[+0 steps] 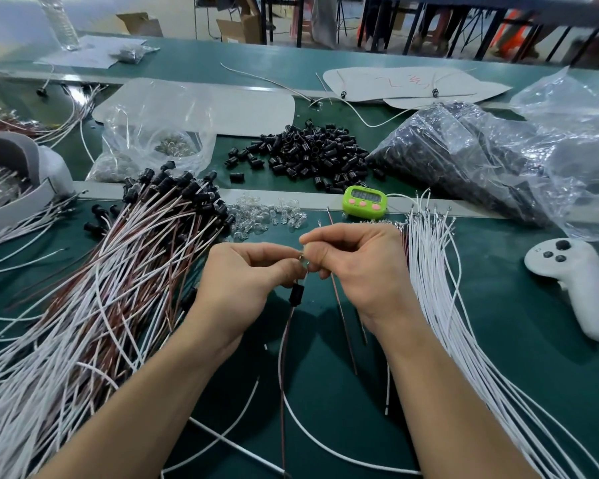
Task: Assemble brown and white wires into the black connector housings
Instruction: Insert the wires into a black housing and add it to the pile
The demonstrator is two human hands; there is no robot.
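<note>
Assembled brown and white wires [118,257], capped in black, lie heaped at left. At centre the left hand [242,281] and right hand [357,267] pinch the tip of a wire pair [283,340], a small black connector housing [296,294] threaded just below; loose white wires [440,292] fan right

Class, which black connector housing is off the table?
The black cylindrical plastic housing hanging on brown and white wires just below the left hand and right hand; the others lie on the green table.
</note>
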